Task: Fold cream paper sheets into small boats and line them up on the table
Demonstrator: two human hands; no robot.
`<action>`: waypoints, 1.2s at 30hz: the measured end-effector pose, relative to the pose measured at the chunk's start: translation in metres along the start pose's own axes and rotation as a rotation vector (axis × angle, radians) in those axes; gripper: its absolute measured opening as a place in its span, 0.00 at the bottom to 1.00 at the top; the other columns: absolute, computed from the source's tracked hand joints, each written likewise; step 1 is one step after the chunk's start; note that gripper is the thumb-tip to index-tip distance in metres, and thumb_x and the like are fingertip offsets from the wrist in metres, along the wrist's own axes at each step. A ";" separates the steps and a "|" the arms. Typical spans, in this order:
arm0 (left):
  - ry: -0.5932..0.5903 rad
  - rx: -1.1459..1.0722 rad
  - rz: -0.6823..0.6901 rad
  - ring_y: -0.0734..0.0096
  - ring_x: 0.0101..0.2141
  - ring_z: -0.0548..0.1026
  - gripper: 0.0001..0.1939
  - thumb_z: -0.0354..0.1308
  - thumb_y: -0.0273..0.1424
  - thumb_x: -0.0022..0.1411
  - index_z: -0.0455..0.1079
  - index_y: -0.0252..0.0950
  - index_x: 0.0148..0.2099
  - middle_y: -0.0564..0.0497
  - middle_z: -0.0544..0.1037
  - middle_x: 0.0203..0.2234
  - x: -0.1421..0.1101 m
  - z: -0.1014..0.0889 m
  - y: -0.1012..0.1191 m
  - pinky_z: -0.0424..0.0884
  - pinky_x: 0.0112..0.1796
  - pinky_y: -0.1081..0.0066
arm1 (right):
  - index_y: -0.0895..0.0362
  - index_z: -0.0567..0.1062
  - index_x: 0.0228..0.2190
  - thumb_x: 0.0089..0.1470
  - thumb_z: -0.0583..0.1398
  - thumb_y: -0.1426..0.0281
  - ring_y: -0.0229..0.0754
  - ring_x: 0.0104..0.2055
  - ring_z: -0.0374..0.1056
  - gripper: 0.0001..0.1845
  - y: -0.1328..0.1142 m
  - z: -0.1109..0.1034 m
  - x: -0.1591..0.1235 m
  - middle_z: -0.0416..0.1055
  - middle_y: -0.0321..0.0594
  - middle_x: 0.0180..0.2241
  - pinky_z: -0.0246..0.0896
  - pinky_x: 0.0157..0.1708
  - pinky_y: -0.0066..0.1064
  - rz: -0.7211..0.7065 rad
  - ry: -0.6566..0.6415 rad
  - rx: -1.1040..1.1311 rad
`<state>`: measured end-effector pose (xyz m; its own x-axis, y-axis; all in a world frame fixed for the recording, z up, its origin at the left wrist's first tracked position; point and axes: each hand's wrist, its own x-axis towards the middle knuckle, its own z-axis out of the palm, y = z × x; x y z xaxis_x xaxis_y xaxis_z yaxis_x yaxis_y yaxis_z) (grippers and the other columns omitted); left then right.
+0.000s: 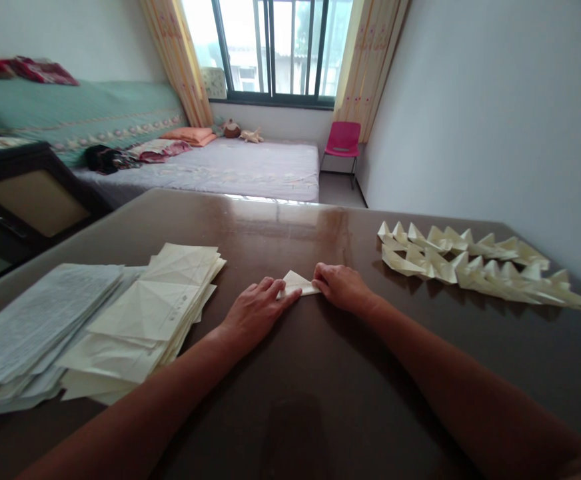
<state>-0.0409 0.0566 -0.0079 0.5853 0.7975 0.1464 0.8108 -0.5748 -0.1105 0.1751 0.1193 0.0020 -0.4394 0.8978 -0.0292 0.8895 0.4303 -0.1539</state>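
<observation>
A small folded paper (293, 283), cream-coloured and roughly triangular with its peak pointing away from me, lies on the glossy brown table (290, 373). Over its left end, my left hand (254, 308) presses with bent fingers, the thumb along the near edge. At the right corner my right hand (343, 287) pinches the paper between thumb and curled fingers. The fingers cover both ends of the paper. To the left sits a stack of creased cream sheets (143, 310). On the right stand two rows of folded paper boats (485, 270) with pointed peaks.
Printed sheets (35, 327) are piled at the table's left side. Past the far edge are a bed (250, 163), a pink chair (343, 139) and a window (270, 50). A dark cabinet (30, 200) stands left, and a white wall (495, 113) runs along the right.
</observation>
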 end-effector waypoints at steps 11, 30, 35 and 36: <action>0.018 0.058 0.023 0.61 0.52 0.64 0.24 0.48 0.27 0.66 0.56 0.48 0.63 0.49 0.68 0.54 -0.001 -0.001 0.004 0.63 0.45 0.64 | 0.53 0.70 0.38 0.61 0.51 0.62 0.42 0.36 0.70 0.11 -0.001 -0.003 0.000 0.75 0.39 0.37 0.52 0.29 0.29 -0.012 -0.028 -0.029; -0.002 0.119 -0.012 0.58 0.54 0.63 0.20 0.47 0.25 0.66 0.60 0.39 0.59 0.47 0.70 0.52 -0.008 -0.004 0.006 0.60 0.45 0.60 | 0.72 0.65 0.55 0.56 0.46 0.83 0.47 0.34 0.74 0.25 -0.054 -0.009 -0.043 0.74 0.62 0.38 0.66 0.27 0.32 -0.153 -0.190 -0.312; -0.025 0.152 -0.021 0.58 0.49 0.66 0.18 0.48 0.25 0.65 0.64 0.34 0.56 0.44 0.73 0.46 -0.012 -0.009 0.006 0.61 0.43 0.60 | 0.73 0.65 0.55 0.55 0.48 0.84 0.47 0.33 0.75 0.26 -0.054 -0.011 -0.044 0.75 0.62 0.36 0.67 0.27 0.32 -0.119 -0.249 -0.304; -0.035 0.158 -0.023 0.57 0.48 0.66 0.17 0.48 0.25 0.65 0.65 0.33 0.55 0.44 0.73 0.44 -0.012 -0.011 0.005 0.61 0.42 0.60 | 0.73 0.66 0.54 0.55 0.49 0.84 0.48 0.34 0.75 0.25 -0.054 -0.012 -0.044 0.75 0.62 0.36 0.67 0.28 0.32 -0.102 -0.261 -0.305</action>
<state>-0.0436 0.0419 0.0001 0.5637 0.8177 0.1167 0.8117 -0.5223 -0.2614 0.1478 0.0580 0.0235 -0.5098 0.8119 -0.2843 0.8188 0.5594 0.1292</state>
